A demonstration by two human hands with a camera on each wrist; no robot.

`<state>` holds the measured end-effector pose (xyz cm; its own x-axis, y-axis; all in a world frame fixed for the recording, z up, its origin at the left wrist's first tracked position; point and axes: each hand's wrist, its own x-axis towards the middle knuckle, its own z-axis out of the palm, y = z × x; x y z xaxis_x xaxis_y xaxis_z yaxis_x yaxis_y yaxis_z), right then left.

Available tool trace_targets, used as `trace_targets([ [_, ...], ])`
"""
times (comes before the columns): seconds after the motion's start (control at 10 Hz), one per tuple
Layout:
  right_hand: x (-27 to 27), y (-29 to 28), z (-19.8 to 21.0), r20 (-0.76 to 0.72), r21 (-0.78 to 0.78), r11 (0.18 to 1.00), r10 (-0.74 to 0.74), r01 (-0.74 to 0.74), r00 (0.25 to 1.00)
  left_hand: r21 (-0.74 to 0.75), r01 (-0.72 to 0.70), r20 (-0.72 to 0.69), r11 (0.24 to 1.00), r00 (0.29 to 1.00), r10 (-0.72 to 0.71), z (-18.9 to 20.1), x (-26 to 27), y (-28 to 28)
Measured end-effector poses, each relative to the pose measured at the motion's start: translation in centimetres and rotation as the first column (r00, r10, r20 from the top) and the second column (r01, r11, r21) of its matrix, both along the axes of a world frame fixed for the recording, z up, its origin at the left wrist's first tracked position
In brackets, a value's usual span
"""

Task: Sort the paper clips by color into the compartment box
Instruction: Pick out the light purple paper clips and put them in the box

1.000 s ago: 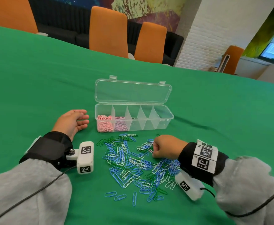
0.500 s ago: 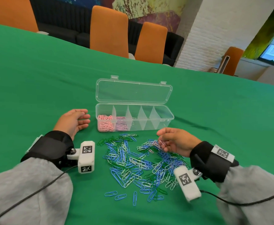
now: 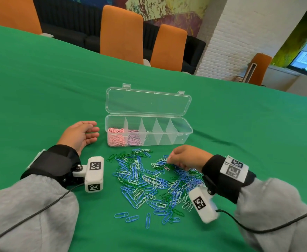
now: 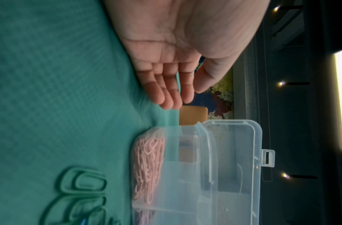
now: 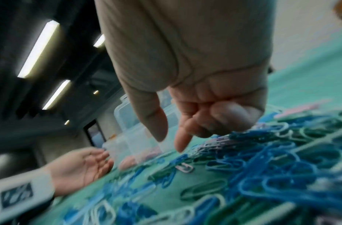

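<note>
A clear compartment box (image 3: 184,132) stands open on the green cloth, its lid (image 3: 147,104) tilted back. Pink clips (image 3: 116,136) fill its leftmost compartment and lilac clips (image 3: 133,139) the one beside it; the others look empty. In front of it lies a pile of blue, green and white clips (image 3: 149,180). My right hand (image 3: 169,158) hovers low over the pile's far right part. In the right wrist view the right hand (image 5: 170,144) has thumb and index pointing down, apart, the other fingers curled. A lilac clip (image 5: 184,167) lies just below them. My left hand (image 3: 81,133) rests relaxed and empty left of the box.
Three blue clips (image 3: 131,218) lie loose at the pile's near edge. Orange chairs (image 3: 121,33) stand beyond the table's far edge. Cables run from both wrist cameras toward me.
Half a second ago my right hand was raised palm up with a lilac clip at its fingertips; now it is turned down over the pile again. The left hand stayed put.
</note>
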<state>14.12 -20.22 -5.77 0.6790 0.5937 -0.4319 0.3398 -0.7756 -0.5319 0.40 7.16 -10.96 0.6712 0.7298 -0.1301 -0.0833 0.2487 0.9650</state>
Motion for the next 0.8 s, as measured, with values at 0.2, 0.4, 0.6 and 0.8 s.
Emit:
trace_targets([
  [0.2,-1.8,1.5,-0.8,0.332,-0.326,0.931,0.278,-0.167,0.902,-0.004,0.001,-0.001,1.000,1.000,-0.001,0.0,0.0,0.1],
  [0.4,-1.9,2.2,-1.2,0.365,-0.353,0.920,0.305,-0.172,0.880,-0.004,0.004,-0.001,1.000,1.000,-0.004,0.1,0.0,-0.1],
  [0.6,-0.8,1.1,-0.2,0.166,-0.245,0.959,0.185,-0.141,0.969,-0.007,0.002,-0.001,1.000,1.000,-0.002,0.0,0.0,0.0],
  [0.8,0.2,-0.8,0.1,-0.186,0.206,0.968,-0.105,0.144,0.977,-0.009,0.001,-0.005,1.000,1.000,-0.001,-0.2,0.0,0.2],
])
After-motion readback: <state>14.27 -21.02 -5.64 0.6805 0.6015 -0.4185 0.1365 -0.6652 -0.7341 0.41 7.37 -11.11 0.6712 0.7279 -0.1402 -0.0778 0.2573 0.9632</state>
